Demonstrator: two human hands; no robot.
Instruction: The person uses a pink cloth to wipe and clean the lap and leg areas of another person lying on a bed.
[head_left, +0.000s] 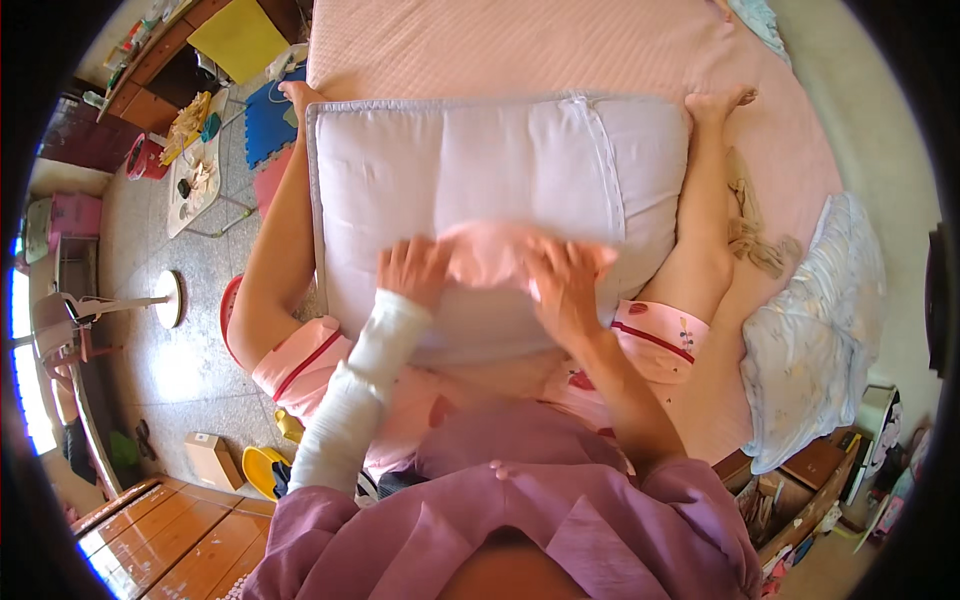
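Note:
A crumpled piece of pink fabric (491, 253) stretches between my two hands, blurred by motion. My left hand (411, 271), below a white sleeve, grips its left end. The right end is in my right hand (566, 289), and a bit of the cloth sticks out past the fingers. What kind of cloth item it is, I cannot tell. Under both hands a padded, pale lavender cushion or folded quilt (390, 172) lies between my spread legs. A white seam or zip strip runs down its right part.
I sit on a bed with a pink quilted cover (487, 45). Beige crumpled stockings (750, 225) and a patterned pillow (817, 337) lie to the right. On the floor at left stand a small white table (196, 184), a pedestal fan (169, 299) and a cardboard box (213, 459).

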